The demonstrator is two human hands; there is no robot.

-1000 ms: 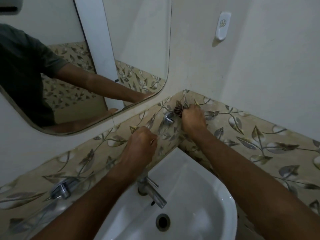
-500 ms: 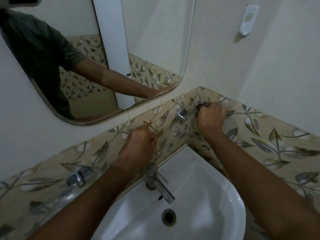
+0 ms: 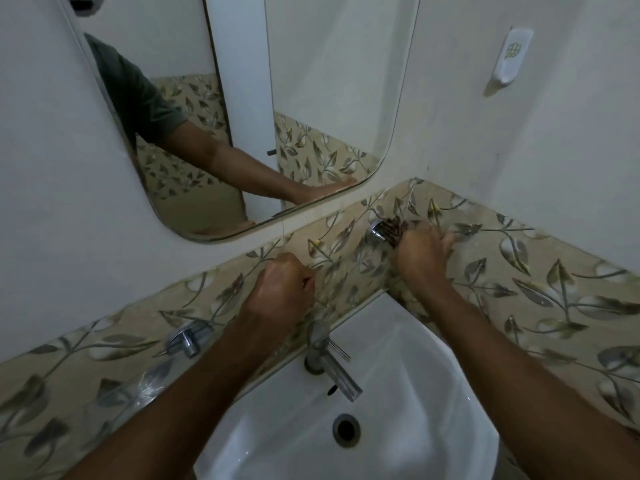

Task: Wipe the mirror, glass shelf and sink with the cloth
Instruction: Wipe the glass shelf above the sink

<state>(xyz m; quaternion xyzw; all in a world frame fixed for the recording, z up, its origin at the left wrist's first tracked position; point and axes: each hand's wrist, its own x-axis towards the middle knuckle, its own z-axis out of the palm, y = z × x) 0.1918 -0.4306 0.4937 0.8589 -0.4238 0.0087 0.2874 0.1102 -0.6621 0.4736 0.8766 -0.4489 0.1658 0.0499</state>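
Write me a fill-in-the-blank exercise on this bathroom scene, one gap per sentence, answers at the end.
1. The right hand presses a dark cloth in the ____ where the two tiled walls meet.
2. The tap stands over a white ____.
3. The left hand is curled into a ____.
4. The mirror reflects the person's ____.

Missing words: corner; sink; fist; arm

The cloth is mostly hidden under the right hand. The left hand hides its own fingers. The sink is cut off at 6 o'clock.
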